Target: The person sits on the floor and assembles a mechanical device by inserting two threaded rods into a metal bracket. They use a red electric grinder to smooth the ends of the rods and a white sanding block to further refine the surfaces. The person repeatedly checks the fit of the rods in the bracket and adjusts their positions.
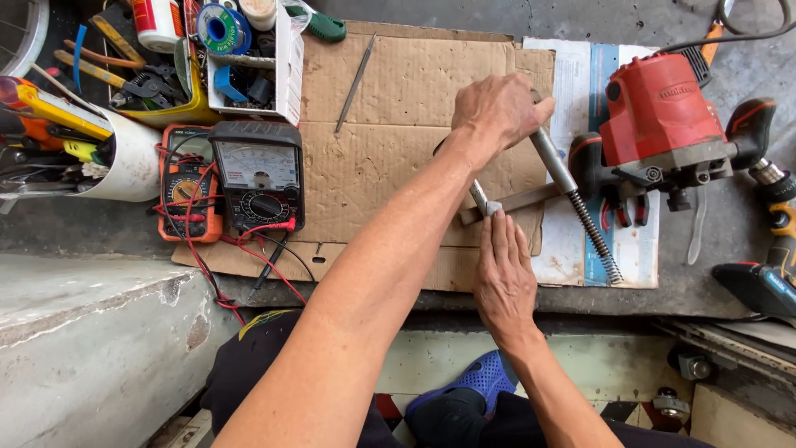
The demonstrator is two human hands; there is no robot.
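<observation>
From the head camera I look down on a sheet of brown cardboard (398,108) spread over a grey concrete floor (50,228), where both of my hands work at its right edge. My left hand (496,108), reaching across from the lower left, is closed in a fist around the upper end of a long metal rod (554,162), which runs slantwise down to the right and ends in a coiled spring section (597,241) lying over a printed paper sheet (580,75). My right hand (503,278) lies flat, fingers together and extended, pressing down on a small metal piece (489,207) that sits on a narrow wooden strip (522,201); whether it grips anything underneath I cannot tell. The two hands are near each other but not touching.

Just right of the rod stands a red power router (659,112) with black handles, resting on the paper sheet. At the far right edge lies a cordless drill (767,278). On the left of the cardboard sit a black analogue multimeter (259,174) and, touching its left side, an orange digital multimeter (186,187), their red and black leads (249,253) trailing toward me. Above them a yellow tray (178,112) holds pliers, and a white box (286,62) holds small parts and a spool of solder. A thin metal file (355,83) lies alone on the cardboard. A blue sandal (464,390) shows below my arms.
</observation>
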